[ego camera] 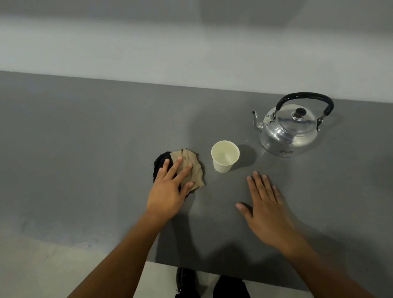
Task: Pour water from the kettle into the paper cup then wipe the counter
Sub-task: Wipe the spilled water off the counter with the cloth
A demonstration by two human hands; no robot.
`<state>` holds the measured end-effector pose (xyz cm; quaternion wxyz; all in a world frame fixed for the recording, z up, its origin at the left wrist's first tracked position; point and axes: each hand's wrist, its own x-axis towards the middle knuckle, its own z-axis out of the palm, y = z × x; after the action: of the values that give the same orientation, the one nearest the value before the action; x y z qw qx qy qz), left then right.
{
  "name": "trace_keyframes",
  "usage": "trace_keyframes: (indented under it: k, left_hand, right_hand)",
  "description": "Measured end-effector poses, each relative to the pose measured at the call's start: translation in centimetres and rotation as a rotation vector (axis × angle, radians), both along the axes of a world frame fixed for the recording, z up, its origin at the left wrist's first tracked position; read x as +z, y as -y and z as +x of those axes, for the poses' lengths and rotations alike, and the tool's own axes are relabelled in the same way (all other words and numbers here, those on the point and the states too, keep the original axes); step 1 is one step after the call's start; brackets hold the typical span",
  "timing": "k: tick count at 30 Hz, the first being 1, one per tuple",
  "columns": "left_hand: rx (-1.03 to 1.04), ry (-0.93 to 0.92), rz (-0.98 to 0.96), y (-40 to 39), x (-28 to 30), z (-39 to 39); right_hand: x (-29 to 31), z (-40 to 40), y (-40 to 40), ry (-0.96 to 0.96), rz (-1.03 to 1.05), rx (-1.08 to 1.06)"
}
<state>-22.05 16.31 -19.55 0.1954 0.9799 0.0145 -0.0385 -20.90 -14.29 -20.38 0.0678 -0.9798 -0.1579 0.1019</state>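
A shiny metal kettle [288, 132] with a black handle stands upright at the right back of the grey counter [79, 141], its spout pointing left. A white paper cup [224, 156] stands upright just left of the kettle, with some water inside. A crumpled tan and black cloth [191, 164] lies left of the cup. My left hand [170, 187] rests flat on the cloth with fingers spread. In front of the cup, my right hand [264, 204] lies flat on the bare counter, fingers apart, holding nothing.
A few drops of water [246, 141] glint on the counter between cup and kettle. The counter's front edge [217, 273] runs just below my forearms, with pale floor and my dark shoes beyond it. A light wall lies behind the counter.
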Motion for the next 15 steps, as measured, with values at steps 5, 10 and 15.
trace_keyframes:
  k: [5,10,15]
  left_hand:
    - [-0.095,0.02,-0.046,2.9,-0.2,0.7]
    - [-0.261,-0.038,-0.02,0.7,-0.5,-3.0]
    - [-0.238,-0.016,-0.002,-2.3,0.2,-2.1]
  right_hand:
    - [-0.1,-0.2,0.0,0.008,-0.007,0.011]
    - [-0.1,-0.1,0.1,0.014,0.01,0.003]
    - [-0.4,-0.4,-0.1,0.038,0.037,-0.008]
